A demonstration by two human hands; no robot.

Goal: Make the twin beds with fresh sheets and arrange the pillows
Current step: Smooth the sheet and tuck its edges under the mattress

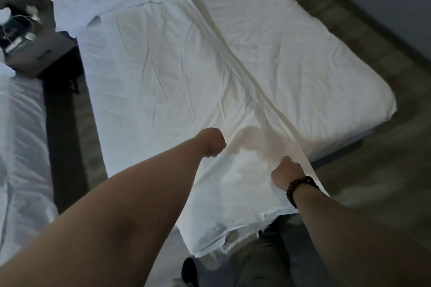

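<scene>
"While each grip is a fist curled on the sheet (163, 77), left hand (213, 142) ahead and right hand (288, 170) at the lifted fold, what counts?"

"Even tension. The sheet covers only one side of the bed (303, 65), bunched near the head. It likely wants drawing across to the uncovered side, both fists level, before any tucking."

Two beds (303, 58) (21, 135), one loose sheet (163, 77), one nightstand (39, 53), two hands (213, 142) (288, 171), one beaded bracelet (300, 190).
</scene>
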